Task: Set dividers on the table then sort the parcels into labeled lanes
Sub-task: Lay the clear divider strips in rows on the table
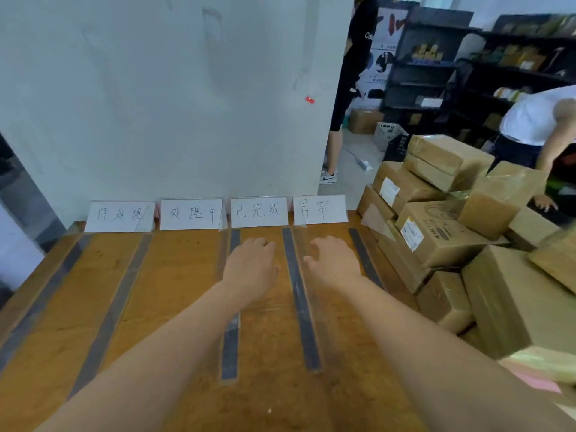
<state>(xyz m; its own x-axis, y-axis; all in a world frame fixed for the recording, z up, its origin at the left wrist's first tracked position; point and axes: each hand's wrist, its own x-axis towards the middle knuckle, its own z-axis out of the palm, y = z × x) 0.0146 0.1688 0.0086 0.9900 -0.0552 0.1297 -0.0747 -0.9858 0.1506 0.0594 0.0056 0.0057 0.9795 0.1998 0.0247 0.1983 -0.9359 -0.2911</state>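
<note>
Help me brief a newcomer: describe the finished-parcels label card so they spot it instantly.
Four white cards stand along the wooden table's far edge, against the wall. The finished-parcels card is third from the left, just beyond the left hand. It alone reads 已完成.

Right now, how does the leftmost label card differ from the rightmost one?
The leftmost card bears three characters, the rightmost card two. The leftmost stands far from the parcels; the rightmost stands beside them. Both are white, handwritten and upright.
</note>
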